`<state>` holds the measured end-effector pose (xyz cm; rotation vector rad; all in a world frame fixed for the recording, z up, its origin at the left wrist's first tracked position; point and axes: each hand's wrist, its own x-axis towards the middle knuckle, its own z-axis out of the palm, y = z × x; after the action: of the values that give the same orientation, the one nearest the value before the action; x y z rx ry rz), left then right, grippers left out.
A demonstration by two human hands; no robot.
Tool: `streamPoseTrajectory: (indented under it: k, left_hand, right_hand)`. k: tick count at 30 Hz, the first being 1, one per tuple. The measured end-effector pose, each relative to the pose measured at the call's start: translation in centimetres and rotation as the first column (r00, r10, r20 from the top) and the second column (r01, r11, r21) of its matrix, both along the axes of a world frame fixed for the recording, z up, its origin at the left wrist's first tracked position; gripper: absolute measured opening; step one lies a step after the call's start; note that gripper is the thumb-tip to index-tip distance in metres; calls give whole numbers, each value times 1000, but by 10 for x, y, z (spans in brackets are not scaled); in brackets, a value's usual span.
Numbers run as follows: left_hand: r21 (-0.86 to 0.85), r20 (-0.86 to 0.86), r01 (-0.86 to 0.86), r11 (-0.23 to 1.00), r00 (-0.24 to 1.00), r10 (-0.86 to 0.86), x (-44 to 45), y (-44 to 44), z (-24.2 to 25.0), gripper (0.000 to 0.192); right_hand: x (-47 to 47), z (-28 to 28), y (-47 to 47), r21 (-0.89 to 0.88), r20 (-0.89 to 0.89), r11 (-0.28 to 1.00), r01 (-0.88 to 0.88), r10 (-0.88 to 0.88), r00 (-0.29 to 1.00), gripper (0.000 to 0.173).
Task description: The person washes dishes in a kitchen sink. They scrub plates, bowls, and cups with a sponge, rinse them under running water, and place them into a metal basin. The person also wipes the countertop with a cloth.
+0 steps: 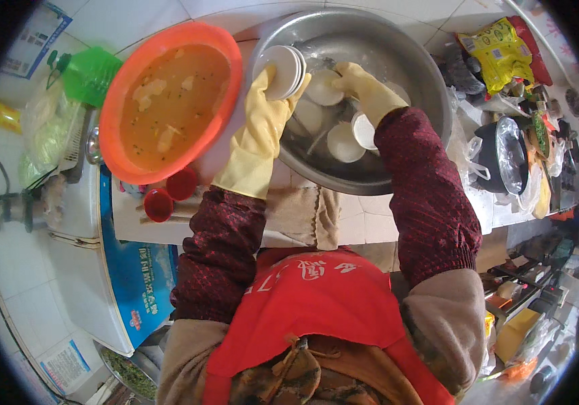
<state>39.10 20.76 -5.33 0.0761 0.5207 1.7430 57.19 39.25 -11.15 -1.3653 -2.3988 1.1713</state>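
My left hand, in a pale yellow rubber glove, grips a small stack of white dishes over the left rim of a large metal basin. Water stands in the basin, with several white bowls and dishes in it. My right hand, gloved alike, is inside the basin with its fingertips at the edge of a white dish; whether they pinch it I cannot tell. Nearer to me in the water lie a white bowl and a white cup. Thin utensils, partly hidden, lie among them.
An orange plastic basin of cloudy orange liquid with food scraps stands at left. Two red cups and a brown cloth lie nearer me. At right are a yellow packet and a black bag-lined container; a green plastic jug is far left.
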Motion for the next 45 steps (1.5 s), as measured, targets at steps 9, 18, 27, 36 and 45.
streamPoseTrajectory:
  k: [9,18,27,36,45]
  left_hand:
    - [86,-121,4,996,993,6,-2,7,-20,34]
    - [-48,30,-9,999,999,10,8,-8,7,44]
    - [-11,-100,24,1000,995,-25,6,1,-2,48]
    - [-12,-311,52,999,949,-54,10,-11,-6,45]
    - [12,-132,283,959,951,-279,14,-7,6,57]
  right_hand:
    - [83,17,-27,-452,-298,888,80,-235,925,25]
    - [102,19,-37,266,125,964,18,-52,991,35]
    - [94,30,-55,61,365,972,228,-235,901,40]
    - [72,107,-50,705,535,655,-271,-240,810,23]
    - [12,174,-85,653,16,755,55,-87,996,32]
